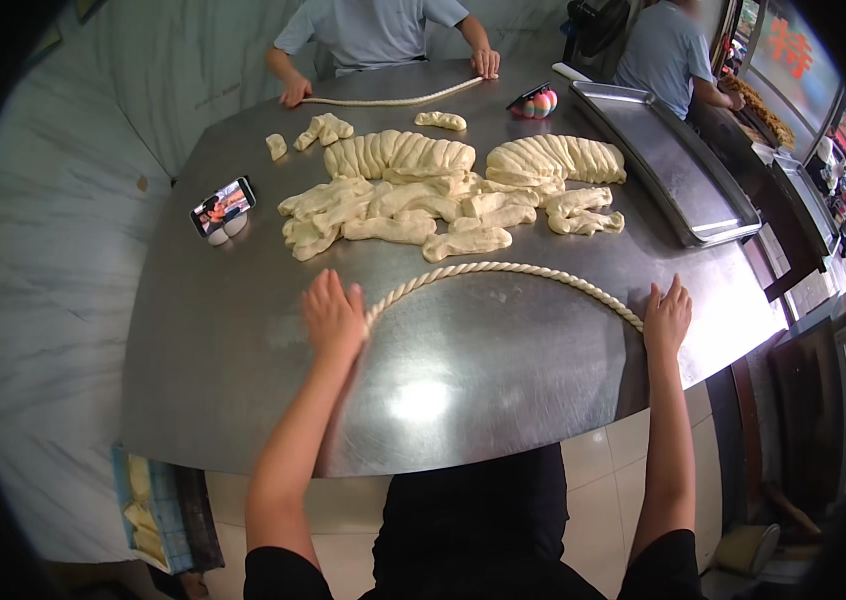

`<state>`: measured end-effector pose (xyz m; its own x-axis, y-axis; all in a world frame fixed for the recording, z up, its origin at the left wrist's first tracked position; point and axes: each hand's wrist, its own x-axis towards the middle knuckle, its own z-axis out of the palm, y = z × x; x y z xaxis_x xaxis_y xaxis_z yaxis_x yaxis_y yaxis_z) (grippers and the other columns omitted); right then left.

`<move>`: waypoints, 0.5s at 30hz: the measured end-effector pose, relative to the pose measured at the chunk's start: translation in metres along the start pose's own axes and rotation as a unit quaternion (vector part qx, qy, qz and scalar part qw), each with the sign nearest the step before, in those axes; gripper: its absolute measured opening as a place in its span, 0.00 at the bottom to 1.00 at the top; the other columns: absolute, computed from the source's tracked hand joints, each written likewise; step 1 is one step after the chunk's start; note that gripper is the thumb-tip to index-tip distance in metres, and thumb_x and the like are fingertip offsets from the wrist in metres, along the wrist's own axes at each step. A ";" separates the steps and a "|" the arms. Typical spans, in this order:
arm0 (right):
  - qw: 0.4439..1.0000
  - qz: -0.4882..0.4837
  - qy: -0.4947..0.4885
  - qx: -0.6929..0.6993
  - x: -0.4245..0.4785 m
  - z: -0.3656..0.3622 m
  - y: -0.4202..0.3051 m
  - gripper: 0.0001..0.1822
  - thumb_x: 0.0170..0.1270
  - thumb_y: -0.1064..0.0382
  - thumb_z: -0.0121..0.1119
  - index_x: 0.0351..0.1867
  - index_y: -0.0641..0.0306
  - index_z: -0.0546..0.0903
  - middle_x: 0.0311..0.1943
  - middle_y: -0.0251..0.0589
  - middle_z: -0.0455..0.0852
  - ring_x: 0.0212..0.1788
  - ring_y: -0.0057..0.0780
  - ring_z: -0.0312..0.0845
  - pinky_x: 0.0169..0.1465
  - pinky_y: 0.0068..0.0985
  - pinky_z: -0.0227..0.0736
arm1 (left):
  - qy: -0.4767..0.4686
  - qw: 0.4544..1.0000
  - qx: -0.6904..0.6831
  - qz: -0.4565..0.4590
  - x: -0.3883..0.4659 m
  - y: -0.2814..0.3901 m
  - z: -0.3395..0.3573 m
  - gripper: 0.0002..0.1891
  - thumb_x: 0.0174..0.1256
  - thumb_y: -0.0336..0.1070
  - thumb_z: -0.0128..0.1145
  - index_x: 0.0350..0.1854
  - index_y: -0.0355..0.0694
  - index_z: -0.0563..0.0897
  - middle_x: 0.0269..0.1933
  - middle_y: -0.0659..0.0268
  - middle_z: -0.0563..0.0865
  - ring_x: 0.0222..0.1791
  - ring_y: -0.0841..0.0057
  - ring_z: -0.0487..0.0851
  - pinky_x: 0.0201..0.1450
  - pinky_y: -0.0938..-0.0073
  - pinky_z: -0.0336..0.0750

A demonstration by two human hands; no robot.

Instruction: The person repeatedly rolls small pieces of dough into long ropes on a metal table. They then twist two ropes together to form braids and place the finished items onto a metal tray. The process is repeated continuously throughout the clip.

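Observation:
A long twisted rope of dough [505,267] arches over the steel table in front of me. At its left end lies my left hand [334,311], palm down, with its fingers extended. The rope's right end meets my right hand [668,316], whose fingers point away from me with thumb apart. Neither hand visibly closes around the dough; what is under the palms is hidden. Beyond the rope are loose dough pieces [468,241], with two ridged dough masses [400,154] [554,159] behind them.
Across the steel table [243,360], a co-worker [385,34] holds a thinner dough strand [400,101]. A propped phone [223,206] stands left, another phone [524,97] at the back. An empty metal tray [667,157] lies along the right edge. Another person [667,56] works beyond it.

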<state>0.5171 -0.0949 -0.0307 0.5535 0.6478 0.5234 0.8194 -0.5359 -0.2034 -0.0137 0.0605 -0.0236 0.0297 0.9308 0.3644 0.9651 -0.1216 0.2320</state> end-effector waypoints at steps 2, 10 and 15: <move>0.997 -0.054 0.043 0.019 -0.025 -0.017 -0.001 0.18 0.78 0.61 0.57 0.64 0.64 0.76 0.40 0.50 0.85 0.43 0.50 0.82 0.46 0.42 0.78 | -0.107 0.993 -0.027 0.046 -0.052 0.042 -0.023 0.37 0.80 0.53 0.48 0.78 0.26 0.65 0.82 0.43 0.61 0.85 0.49 0.53 0.85 0.46 0.48; 0.978 -0.195 -0.030 0.074 -0.078 -0.064 -0.018 0.17 0.77 0.71 0.53 0.64 0.69 0.80 0.62 0.50 0.86 0.68 0.50 0.79 0.70 0.42 0.74 | -0.338 0.918 -0.170 0.117 -0.099 0.003 -0.119 0.22 0.76 0.39 0.58 0.65 0.34 0.73 0.63 0.48 0.83 0.61 0.49 0.84 0.61 0.52 0.81; 0.967 -0.135 -0.155 0.153 -0.064 -0.066 -0.021 0.19 0.77 0.70 0.50 0.66 0.68 0.79 0.71 0.52 0.78 0.77 0.48 0.68 0.77 0.44 0.66 | -0.050 0.994 0.057 0.082 -0.019 -0.067 -0.042 0.22 0.77 0.37 0.55 0.69 0.36 0.73 0.67 0.53 0.83 0.65 0.51 0.83 0.63 0.54 0.80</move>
<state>0.4548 -0.1608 -0.0051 0.2934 0.8979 0.3282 0.9194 -0.1710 -0.3542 -0.0899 0.0367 -0.0081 0.2090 0.9320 0.2961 0.9683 -0.2395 0.0704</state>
